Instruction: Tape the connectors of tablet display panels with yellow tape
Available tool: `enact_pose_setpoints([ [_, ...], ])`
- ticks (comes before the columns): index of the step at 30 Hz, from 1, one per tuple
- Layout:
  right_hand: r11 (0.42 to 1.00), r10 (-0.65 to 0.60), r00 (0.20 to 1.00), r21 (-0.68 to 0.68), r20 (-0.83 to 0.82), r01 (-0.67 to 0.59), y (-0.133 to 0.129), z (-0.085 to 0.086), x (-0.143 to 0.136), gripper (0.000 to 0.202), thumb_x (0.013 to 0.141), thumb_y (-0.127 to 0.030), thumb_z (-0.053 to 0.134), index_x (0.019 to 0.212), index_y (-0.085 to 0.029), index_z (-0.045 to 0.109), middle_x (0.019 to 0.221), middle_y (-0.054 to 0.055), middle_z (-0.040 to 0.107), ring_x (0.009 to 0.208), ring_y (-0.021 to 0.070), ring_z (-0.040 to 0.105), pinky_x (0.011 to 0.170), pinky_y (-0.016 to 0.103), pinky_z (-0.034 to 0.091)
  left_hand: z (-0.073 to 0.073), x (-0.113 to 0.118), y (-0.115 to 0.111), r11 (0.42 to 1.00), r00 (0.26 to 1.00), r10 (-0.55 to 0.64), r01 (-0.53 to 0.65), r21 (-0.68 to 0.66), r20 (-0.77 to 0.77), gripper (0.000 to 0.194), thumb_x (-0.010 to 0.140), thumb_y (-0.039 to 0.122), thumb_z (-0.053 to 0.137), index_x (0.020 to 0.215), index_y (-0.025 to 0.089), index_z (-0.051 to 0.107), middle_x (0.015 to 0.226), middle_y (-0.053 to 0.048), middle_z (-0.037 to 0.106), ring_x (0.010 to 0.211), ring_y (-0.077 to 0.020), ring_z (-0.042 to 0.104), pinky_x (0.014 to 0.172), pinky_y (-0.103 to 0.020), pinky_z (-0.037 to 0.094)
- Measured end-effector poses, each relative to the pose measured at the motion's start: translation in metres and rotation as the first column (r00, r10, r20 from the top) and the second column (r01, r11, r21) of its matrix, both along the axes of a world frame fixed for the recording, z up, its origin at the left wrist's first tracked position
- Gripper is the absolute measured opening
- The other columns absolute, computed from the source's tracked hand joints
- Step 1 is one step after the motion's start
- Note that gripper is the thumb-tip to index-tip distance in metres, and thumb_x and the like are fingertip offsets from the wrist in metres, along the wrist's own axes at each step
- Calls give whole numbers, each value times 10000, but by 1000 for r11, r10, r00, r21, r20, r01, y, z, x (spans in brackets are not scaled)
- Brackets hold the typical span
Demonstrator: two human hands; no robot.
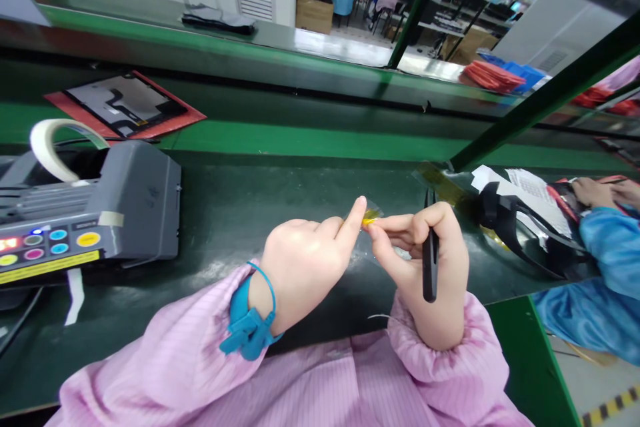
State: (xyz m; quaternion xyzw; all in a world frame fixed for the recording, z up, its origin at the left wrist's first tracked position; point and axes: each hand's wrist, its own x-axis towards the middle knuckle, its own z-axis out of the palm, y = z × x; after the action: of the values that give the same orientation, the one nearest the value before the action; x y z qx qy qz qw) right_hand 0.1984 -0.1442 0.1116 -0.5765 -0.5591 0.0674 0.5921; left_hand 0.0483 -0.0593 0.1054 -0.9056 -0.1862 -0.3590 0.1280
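In front of me, my left hand [313,257] is closed, with its index finger extended against a small piece of amber tape [370,215]. Its thumb is hidden. My right hand [433,273] pinches the near edge of the same piece between thumb and index finger. Black tweezers [431,263] are tucked in the right hand, with their tips pointing away from me. Around the tape, thin clear film [369,250] shows between the hands, partly covered by the fingers. A blue wrist strap [250,320] circles my left wrist.
At left stands a grey tape dispenser [145,200] with a tape roll [50,150]. Behind it, a display panel [125,103] lies on a red sheet. To the right are an amber strip [440,181], a black curved part [525,227] and a co-worker's blue sleeve [613,247]. A green post [545,87] slants overhead.
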Motion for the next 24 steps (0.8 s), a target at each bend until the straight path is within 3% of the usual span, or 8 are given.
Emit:
enact_pose_setpoints([
  [5, 999, -26, 998, -46, -50, 24, 0, -2, 1, 419, 870, -81, 732, 870, -203, 331, 901, -35, 748, 815, 112, 751, 758, 204, 630, 0, 1, 1, 998, 997, -47, 49, -36, 65, 360, 1085, 205, 470, 1222, 33, 754, 688, 7, 671, 521, -153, 612, 490, -342, 422],
  [13, 998, -63, 985, -16, 162, 66, -3, -2, -5, 414, 858, -63, 724, 861, -186, 329, 882, -125, 723, 782, 34, 711, 731, 124, 582, 1, 1, 4, 992, 986, -107, 114, -54, 125, 304, 1051, 179, 521, 1038, 27, 784, 885, -29, 763, 703, -161, 728, 592, -330, 519],
  [16, 993, -110, 963, -5, 245, 114, -5, 0, -5, 408, 851, -59, 725, 852, -184, 337, 883, -116, 726, 784, 30, 708, 724, 117, 554, 1, 1, 4, 987, 985, -136, 145, -74, 110, 327, 1052, 189, 512, 867, 87, 762, 737, -5, 706, 608, -167, 675, 542, -344, 476],
  [20, 988, -153, 947, 46, 281, 146, -7, 2, 1, 407, 826, -32, 730, 845, -184, 353, 905, -85, 744, 836, 58, 743, 736, 120, 572, 1, 1, 4, 973, 978, -175, 189, -135, 111, 380, 1006, 153, 518, 636, 164, 605, 577, 32, 549, 498, -157, 559, 505, -347, 397],
  [24, 998, -65, 991, 3, 114, 65, -11, 4, 0, 438, 857, -67, 760, 874, -193, 340, 946, -65, 767, 822, 102, 763, 713, 154, 622, 3, -1, 5, 923, 972, -191, 225, -311, 133, 386, 1037, 171, 464, 697, 148, 645, 612, 34, 584, 490, -107, 534, 523, -315, 369],
])
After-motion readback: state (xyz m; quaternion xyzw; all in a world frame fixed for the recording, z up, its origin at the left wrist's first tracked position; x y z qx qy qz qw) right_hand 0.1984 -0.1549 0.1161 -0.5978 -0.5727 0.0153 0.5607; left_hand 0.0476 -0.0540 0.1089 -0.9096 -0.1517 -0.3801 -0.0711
